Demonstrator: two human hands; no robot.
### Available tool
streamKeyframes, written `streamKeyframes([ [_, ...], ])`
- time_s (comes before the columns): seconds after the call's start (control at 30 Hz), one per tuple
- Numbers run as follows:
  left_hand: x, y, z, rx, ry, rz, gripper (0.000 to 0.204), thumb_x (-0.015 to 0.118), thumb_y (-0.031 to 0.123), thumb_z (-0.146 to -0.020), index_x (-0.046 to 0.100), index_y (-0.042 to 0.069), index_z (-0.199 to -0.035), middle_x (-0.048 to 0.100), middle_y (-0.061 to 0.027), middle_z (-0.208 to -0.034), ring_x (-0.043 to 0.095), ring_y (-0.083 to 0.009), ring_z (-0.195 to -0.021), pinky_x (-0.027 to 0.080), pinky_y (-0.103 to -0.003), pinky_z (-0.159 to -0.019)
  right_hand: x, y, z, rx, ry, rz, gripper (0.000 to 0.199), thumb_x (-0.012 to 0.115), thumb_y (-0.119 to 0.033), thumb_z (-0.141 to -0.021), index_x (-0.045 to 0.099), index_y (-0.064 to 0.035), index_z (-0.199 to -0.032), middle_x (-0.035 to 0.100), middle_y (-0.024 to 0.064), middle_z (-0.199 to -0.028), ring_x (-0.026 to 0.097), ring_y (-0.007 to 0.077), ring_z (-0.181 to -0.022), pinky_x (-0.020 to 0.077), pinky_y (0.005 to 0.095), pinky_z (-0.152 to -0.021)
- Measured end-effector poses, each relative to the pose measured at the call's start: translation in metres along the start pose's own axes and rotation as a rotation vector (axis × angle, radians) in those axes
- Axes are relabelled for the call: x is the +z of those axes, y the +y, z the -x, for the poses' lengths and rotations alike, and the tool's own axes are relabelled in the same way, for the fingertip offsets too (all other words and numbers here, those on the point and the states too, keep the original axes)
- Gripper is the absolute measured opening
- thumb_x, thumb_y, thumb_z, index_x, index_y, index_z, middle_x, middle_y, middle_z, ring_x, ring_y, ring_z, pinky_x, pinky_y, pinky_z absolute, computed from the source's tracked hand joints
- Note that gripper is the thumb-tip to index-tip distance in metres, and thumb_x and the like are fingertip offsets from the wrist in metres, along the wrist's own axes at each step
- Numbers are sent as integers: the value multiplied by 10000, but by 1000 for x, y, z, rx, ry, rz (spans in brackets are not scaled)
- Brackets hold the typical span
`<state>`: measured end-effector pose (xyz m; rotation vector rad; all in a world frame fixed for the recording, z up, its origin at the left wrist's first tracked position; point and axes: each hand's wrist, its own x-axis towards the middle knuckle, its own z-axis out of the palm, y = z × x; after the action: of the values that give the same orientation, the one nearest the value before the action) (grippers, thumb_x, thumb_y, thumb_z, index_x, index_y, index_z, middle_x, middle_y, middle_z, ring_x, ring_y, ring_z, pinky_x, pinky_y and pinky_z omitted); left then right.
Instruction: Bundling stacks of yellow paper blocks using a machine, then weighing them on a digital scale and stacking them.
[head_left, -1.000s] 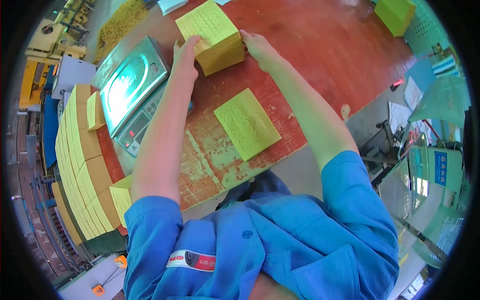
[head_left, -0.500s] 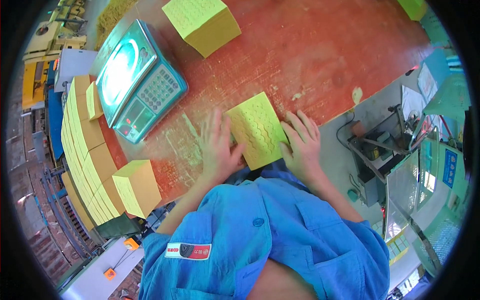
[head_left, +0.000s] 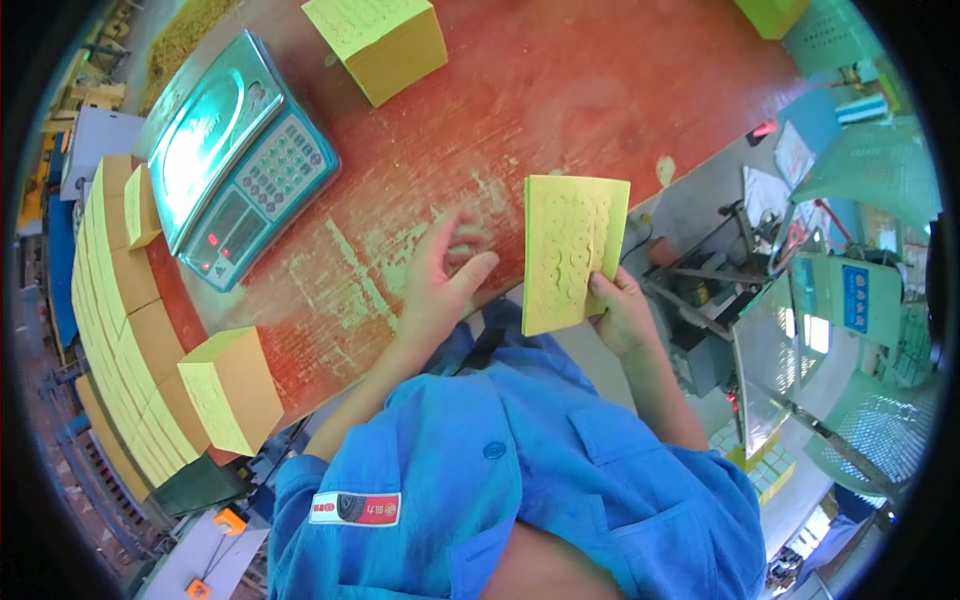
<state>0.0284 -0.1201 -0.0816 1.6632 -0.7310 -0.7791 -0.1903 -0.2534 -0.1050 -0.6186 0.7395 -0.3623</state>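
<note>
My right hand (head_left: 622, 315) grips the lower right corner of a thin stack of yellow embossed sheets (head_left: 565, 250), held tilted up off the red worn table (head_left: 560, 110) near its front edge. Just left of the sheets, my left hand (head_left: 440, 285) hovers over the tabletop with fingers apart and nothing in it. A thick block of the same yellow sheets (head_left: 378, 40) lies at the far side of the table.
A teal weighing scale (head_left: 235, 160) with a steel pan sits left on the table. A long row of yellow blocks (head_left: 120, 300) runs along the left edge, one block (head_left: 232, 388) nearest me. A metal machine (head_left: 760, 310) stands to the right.
Both hands came back from the far block to the near stack; now the right hand has lifted that stack off the table and swung it right, and the left hand has let go.
</note>
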Motion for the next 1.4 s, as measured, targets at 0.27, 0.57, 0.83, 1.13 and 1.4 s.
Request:
streamKeyframes([
  [0.27,-6,40,7,-116,-186,394,193,674,80,-916,674,-7,-1088,679,-23,-940,602,-77,-825,490,-251,-728,29,-5,-19,-42,-195,-87,352,586,-130,-972,569,-48,-1314,637,86,-1269,620,229,-1161,513,402,-966],
  [0.57,-29,48,10,258,105,-96,100,662,0,-871,690,-2,-967,648,-58,-839,590,-118,-718,464,-251,-636,47,-12,-55,-227,-263,214,299,633,-41,-922,643,-33,-1221,662,65,-1231,607,181,-1154,483,365,-976],
  [0.83,-33,1,4,308,154,-273,147,667,-3,-855,688,21,-998,657,-111,-948,638,-201,-780,515,-308,-637,73,-20,-63,-455,-266,770,291,585,41,-905,602,15,-1194,656,44,-1160,598,142,-1103,463,298,-967],
  [1.13,-34,-25,3,-3,202,45,128,597,22,-948,678,4,-1045,674,-63,-993,640,-169,-872,508,-291,-784,90,-5,-48,-904,-128,831,373,531,51,-906,550,-45,-1265,644,161,-1118,630,312,-1081,496,361,-934],
  [1.4,-29,-27,-4,-153,124,642,193,567,20,-969,655,15,-1141,678,-94,-1113,653,-214,-1019,553,-365,-888,93,-30,-35,-854,-322,828,315,606,49,-894,593,-18,-1202,656,165,-1110,665,280,-1015,533,346,-851],
])
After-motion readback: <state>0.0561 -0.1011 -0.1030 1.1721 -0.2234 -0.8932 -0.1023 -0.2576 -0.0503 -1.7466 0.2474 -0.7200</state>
